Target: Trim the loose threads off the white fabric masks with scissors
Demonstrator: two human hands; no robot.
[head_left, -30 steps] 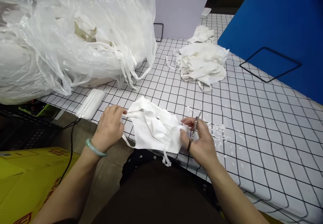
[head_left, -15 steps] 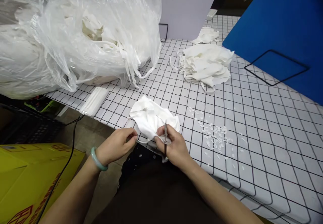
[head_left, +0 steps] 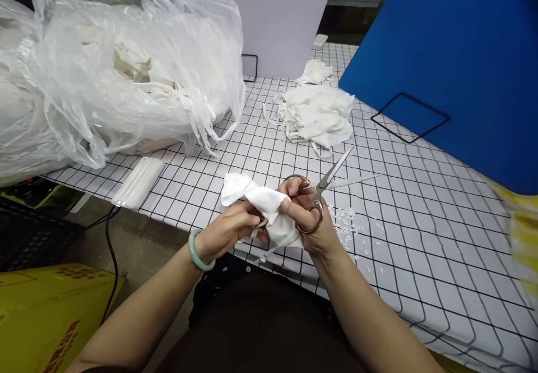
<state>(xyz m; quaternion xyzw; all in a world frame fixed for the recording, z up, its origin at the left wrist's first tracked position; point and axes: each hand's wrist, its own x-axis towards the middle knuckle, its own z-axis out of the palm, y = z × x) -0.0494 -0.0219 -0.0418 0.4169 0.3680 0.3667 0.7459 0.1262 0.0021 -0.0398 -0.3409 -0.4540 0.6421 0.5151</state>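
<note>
A white piece of cloth [head_left: 271,207] is bunched between my two hands just above the table's near edge. My left hand [head_left: 235,224], with a pale green bangle on the wrist, pinches its lower left side; part of the fingers is hidden by the folds. My right hand [head_left: 311,216] grips the cloth's right side between thumb and fingers. Hooked on that same hand are scissors [head_left: 323,185] with bronze-coloured handles, their blades spread apart and pointing away to the upper right. A thin white strip hangs below the cloth.
Small white clippings [head_left: 347,224] lie right of my right hand. Beyond them is a pile of white cloth pieces [head_left: 317,112]. Large clear plastic bags [head_left: 168,31] of white cloth fill the left back. A white power strip [head_left: 140,182] lies on the left edge; a blue panel [head_left: 403,42] stands at right.
Both hands have lifted and bunched the cloth. My left hand has moved right onto it. The scissors have swung round, so their spread blades now point away to the right. The view has shifted.
</note>
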